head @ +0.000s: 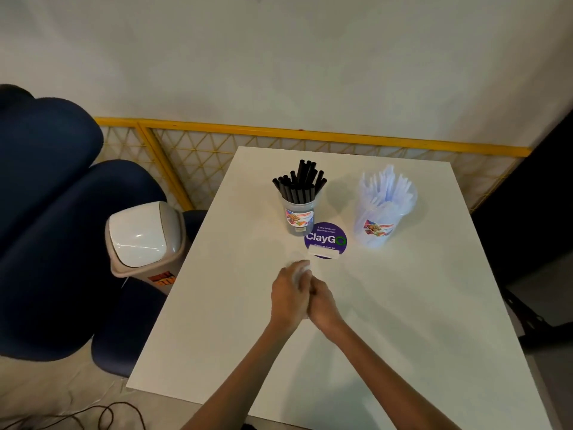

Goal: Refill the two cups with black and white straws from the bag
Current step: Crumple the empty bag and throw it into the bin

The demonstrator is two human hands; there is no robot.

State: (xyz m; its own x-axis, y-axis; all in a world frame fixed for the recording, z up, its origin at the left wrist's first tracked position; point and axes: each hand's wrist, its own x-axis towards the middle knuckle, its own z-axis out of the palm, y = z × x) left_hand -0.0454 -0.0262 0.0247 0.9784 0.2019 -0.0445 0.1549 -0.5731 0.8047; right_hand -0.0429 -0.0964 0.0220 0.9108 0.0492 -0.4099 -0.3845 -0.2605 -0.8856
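The left hand and right hand have the grip closed on a crumpled clear bag, black-straw cup at 12 o'clock.

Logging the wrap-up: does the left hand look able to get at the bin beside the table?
Probably yes: the left hand, gripping crumpled plastic with the right hand, has open table between it and the bin.
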